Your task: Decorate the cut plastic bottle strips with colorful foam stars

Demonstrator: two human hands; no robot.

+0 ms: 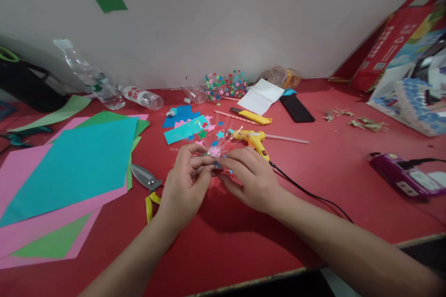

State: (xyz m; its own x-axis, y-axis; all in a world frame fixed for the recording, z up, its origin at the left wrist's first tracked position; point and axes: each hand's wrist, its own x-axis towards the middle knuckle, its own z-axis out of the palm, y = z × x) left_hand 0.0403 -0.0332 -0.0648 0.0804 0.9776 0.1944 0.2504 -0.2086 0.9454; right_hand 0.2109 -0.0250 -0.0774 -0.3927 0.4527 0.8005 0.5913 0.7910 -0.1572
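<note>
Between my two hands is a clear plastic piece (215, 152) with thin strips fanning outward and small coloured stars on it; a pink bit shows at its middle. My left hand (188, 181) grips it from the left with bent fingers. From the right, the fingertips of my right hand (249, 174) press on it too. Part of it is hidden by the fingers. Just beyond my right hand lies a yellow glue gun (256, 140) with a glue stick in its back. Yellow-handled scissors (148, 185) rest left of my left hand.
Coloured paper sheets (76, 162) cover the left side. Plastic bottles (141, 97), star-covered plastic (225, 86), white paper (261, 96), a yellow cutter knife (254, 117) and a black phone (297, 108) lie toward the wall. A purple power strip (406, 174) sits right; the glue gun's cord (310, 190) runs rightward.
</note>
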